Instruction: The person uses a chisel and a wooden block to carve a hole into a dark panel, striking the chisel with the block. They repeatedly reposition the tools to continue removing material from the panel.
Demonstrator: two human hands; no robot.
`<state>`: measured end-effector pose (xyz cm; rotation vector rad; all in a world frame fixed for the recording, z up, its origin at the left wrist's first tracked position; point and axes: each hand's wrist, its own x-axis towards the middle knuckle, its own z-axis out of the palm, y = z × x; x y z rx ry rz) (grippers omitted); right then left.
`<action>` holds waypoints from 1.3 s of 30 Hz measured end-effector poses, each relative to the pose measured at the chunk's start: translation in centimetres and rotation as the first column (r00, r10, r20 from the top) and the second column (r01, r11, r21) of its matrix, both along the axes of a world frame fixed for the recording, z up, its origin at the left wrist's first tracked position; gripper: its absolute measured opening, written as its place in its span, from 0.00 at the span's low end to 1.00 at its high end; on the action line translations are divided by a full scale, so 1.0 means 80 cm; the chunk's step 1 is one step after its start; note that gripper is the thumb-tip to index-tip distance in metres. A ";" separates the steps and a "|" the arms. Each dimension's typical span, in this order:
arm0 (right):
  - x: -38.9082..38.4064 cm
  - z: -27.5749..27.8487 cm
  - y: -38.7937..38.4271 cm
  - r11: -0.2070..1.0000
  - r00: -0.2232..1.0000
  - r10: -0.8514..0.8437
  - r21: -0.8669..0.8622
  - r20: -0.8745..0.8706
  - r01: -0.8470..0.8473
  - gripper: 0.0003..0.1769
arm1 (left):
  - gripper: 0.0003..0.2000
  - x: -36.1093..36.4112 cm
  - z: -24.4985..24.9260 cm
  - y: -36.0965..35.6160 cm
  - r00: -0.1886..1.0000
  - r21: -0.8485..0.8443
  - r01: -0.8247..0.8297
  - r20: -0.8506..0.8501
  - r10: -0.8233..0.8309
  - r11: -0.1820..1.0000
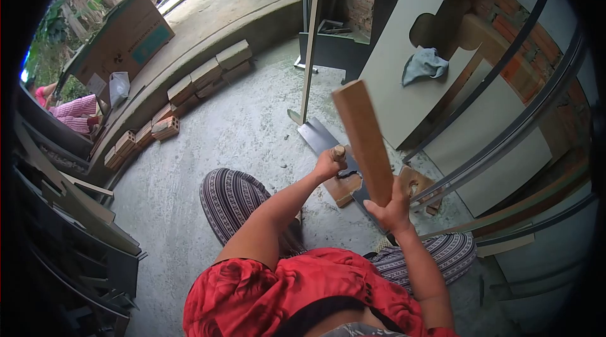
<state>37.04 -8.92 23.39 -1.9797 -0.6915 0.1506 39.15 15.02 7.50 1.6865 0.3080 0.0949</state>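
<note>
My left hand is closed round a tool with a round wooden handle, held upright; its lower end is hidden. In my right hand is a thick wooden block, gripped at its near end and raised with the far end up. Beneath both hands a long grey metal profile lies slanting across the floor. It rests over a wooden board, and another piece of wood with a hole lies to the right.
Brick blocks line the curved step at the left. Boards lean on the right wall, with a grey cloth on one. Long metal strips curve along the right. A cardboard box and another person's legs show at the far left.
</note>
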 end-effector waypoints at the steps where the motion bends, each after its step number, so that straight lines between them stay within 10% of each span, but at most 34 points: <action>1: 0.011 -0.028 -0.001 0.969 0.995 0.023 -0.241 -0.098 -0.046 0.38 | 0.10 -0.004 0.002 -0.002 1.000 0.004 0.004 0.000 -0.004 1.000; 2: 0.022 -0.055 -0.001 0.880 0.980 0.020 -0.462 -0.197 -0.111 0.38 | 0.10 -0.010 0.016 -0.008 0.999 -0.015 0.003 0.033 -0.002 1.000; 39: 0.007 -0.064 0.003 0.965 0.973 0.005 -0.253 -0.232 -0.065 0.41 | 0.16 0.000 0.006 0.001 0.999 0.038 0.043 -0.031 -0.042 0.998</action>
